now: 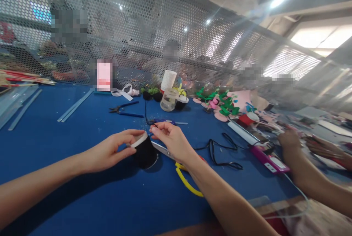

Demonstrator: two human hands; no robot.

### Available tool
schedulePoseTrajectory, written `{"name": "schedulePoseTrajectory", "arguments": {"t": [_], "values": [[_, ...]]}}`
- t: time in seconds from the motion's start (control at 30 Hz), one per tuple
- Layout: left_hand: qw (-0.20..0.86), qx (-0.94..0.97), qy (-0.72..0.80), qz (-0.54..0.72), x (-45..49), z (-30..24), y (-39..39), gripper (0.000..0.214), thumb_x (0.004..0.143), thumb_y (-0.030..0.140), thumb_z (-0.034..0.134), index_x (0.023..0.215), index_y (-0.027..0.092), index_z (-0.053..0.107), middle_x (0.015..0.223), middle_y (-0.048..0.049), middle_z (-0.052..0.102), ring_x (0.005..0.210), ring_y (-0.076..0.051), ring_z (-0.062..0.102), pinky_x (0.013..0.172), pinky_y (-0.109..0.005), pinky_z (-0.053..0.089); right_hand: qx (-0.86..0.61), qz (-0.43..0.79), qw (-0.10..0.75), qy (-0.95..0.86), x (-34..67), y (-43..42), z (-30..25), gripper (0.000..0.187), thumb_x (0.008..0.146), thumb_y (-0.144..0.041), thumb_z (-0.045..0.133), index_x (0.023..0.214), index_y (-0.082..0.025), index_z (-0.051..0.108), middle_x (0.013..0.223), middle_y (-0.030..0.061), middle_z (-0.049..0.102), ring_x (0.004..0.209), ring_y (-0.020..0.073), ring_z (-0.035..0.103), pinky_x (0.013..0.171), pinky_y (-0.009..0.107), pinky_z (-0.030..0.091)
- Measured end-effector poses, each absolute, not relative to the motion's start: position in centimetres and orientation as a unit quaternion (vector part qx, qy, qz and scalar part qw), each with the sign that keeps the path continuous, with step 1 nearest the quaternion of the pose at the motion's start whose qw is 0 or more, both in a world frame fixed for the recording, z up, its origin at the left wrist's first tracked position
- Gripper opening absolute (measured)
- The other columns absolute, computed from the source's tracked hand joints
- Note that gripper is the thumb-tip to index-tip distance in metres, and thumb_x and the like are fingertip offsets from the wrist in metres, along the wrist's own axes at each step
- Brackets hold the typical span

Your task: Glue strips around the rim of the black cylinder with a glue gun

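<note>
At the frame's middle, the left hand [110,150] grips the black cup [145,154] — likely so it won't wobble — while the right hand [175,142] pinches black string [146,113].

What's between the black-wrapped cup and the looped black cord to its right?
Head view: the yellow-handled scissors and the right hand, which partly covers them, come between the black-wrapped cup and the looped black cord.
</note>
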State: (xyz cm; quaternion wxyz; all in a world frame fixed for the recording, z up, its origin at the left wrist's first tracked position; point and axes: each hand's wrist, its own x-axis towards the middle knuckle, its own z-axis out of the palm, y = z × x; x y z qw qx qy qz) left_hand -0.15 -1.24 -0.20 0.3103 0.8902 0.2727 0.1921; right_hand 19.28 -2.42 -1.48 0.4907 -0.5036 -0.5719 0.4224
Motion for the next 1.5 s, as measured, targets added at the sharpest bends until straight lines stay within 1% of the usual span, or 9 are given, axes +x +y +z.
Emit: {"name": "schedulePoseTrajectory", "arguments": {"t": [0.13, 0.47, 0.6, 0.73, 0.87, 0.93, 1.07, 1.27, 1.5], "values": [[0.31, 0.895, 0.259, 0.189, -0.2, -0.2, -1.1, 0.016, 0.085, 0.02, 0.037, 0.078, 0.016, 0.051, 0.128, -0.0105, 0.045, 0.115, -0.021, 0.045, 0.095, -0.033, 0.036, -0.504, 0.456, 0.482, -0.552, 19.2, -2.6, -1.6, 0.019, 0.071, -0.033, 0.057, 0.074, -0.015, 0.055, 0.076, 0.0045, 0.062, 0.071, 0.014, 0.06, 0.072, 0.032, 0.046], [0.314, 0.902, 0.238, 0.178, -0.4, 0.1, -1.0, 0.016, 0.085, 0.019, 0.038, 0.076, 0.016, 0.051, 0.128, -0.009, 0.045, 0.111, -0.02, 0.048, 0.093, -0.031, 0.037, -0.501, 0.458, 0.485, -0.551, 18.9, -2.0, -2.6, 0.02, 0.072, -0.037, 0.056, 0.071, -0.017, 0.053, 0.06, -0.001, 0.055, 0.063, 0.0138, 0.058, 0.064, 0.03, 0.047], [0.315, 0.902, 0.239, 0.173, -0.4, 0.2, -1.0, 0.016, 0.084, 0.018, 0.039, 0.074, 0.016, 0.051, 0.127, -0.0088, 0.047, 0.109, -0.02, 0.049, 0.092, -0.031, 0.038, -0.504, 0.451, 0.48, -0.56, 18.7, -1.9, -3.2, 0.019, 0.074, -0.035, 0.054, 0.069, -0.018, 0.049, 0.059, -0.002, 0.052, 0.059, 0.0121, 0.054, 0.062, 0.029, 0.046], [0.318, 0.897, 0.238, 0.194, -0.4, 0.0, -1.1, 0.014, 0.08, 0.017, 0.042, 0.068, 0.016, 0.05, 0.124, -0.0106, 0.049, 0.106, -0.022, 0.051, 0.09, -0.034, 0.039, -0.52, 0.404, 0.468, -0.589, 18.5, -1.9, -3.6, 0.021, 0.077, -0.037, 0.048, 0.067, -0.019, 0.045, 0.056, -0.0029, 0.048, 0.053, 0.0109, 0.048, 0.055, 0.026, 0.043], [0.318, 0.89, 0.25, 0.212, -0.3, -0.3, -1.1, 0.008, 0.074, 0.019, 0.048, 0.067, 0.016, 0.05, 0.122, -0.011, 0.051, 0.106, -0.024, 0.052, 0.089, -0.034, 0.04, -0.542, 0.361, 0.444, -0.615, 18.1, -2.2, -3.4, 0.022, 0.079, -0.036, 0.044, 0.065, -0.02, 0.042, 0.053, -0.0049, 0.04, 0.049, 0.0107, 0.041, 0.048, 0.023, 0.035], [0.312, 0.89, 0.261, 0.208, -0.2, -0.4, -1.1, 0.01, 0.073, 0.021, 0.049, 0.065, 0.016, 0.049, 0.12, -0.0105, 0.054, 0.106, -0.023, 0.052, 0.09, -0.035, 0.04, -0.55, 0.35, 0.435, -0.621, 17.9, -2.3, -3.2, 0.022, 0.08, -0.035, 0.043, 0.064, -0.02, 0.041, 0.052, -0.0053, 0.037, 0.049, 0.0108, 0.039, 0.048, 0.023, 0.033], [0.299, 0.884, 0.286, 0.219, 0.0, -0.3, -1.3, 0.018, 0.073, 0.026, 0.052, 0.059, 0.016, 0.046, 0.111, -0.0094, 0.06, 0.105, -0.024, 0.053, 0.096, -0.039, 0.034, -0.546, 0.337, 0.44, -0.629, 17.6, -2.5, -3.1, 0.021, 0.08, -0.033, 0.042, 0.064, -0.02, 0.041, 0.055, -0.0045, 0.039, 0.052, 0.0115, 0.042, 0.05, 0.024, 0.033], [0.273, 0.892, 0.293, 0.21, 0.2, -0.6, -1.4, 0.013, 0.072, 0.028, 0.055, 0.068, 0.016, 0.054, 0.113, -0.008, 0.059, 0.111, -0.024, 0.049, 0.101, -0.04, 0.03, -0.542, 0.326, 0.443, -0.635, 17.5, -2.5, -3.5, 0.024, 0.08, -0.037, 0.042, 0.064, -0.02, 0.04, 0.056, -0.0039, 0.041, 0.053, 0.0118, 0.043, 0.051, 0.024, 0.034], [0.279, 0.897, 0.272, 0.208, 0.2, -0.8, -1.1, 0.011, 0.075, 0.025, 0.054, 0.073, 0.015, 0.054, 0.116, -0.0117, 0.057, 0.111, -0.023, 0.05, 0.101, -0.04, 0.029, -0.545, 0.311, 0.455, -0.632, 17.5, -2.8, -3.2, 0.021, 0.08, -0.036, 0.041, 0.066, -0.021, 0.039, 0.059, -0.003, 0.042, 0.055, 0.0124, 0.044, 0.053, 0.025, 0.035]]}}
